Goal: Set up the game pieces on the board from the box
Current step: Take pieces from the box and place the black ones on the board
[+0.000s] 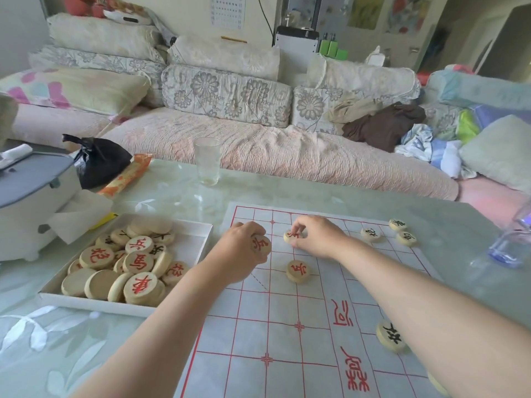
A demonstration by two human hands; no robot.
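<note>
A white paper board [287,354] with a red grid lies on the table. My left hand [244,251] hovers over the board's far left part and grips a round wooden piece with a red character [261,244]. My right hand [316,237] pinches another red-marked piece [289,236] that rests on the board. One red-marked piece [298,270] lies free just nearer to me. Three black-marked pieces [370,234] sit at the far right corner, and another black one [390,335] lies beside my right forearm. The white box [198,234] at the left holds several pieces.
A drinking glass [207,161] stands beyond the board. A white and grey appliance [31,193], tissue, a black bag [100,159] and an orange packet [126,175] crowd the far left. A clear bottle [511,239] stands at the right edge. A sofa runs behind the table.
</note>
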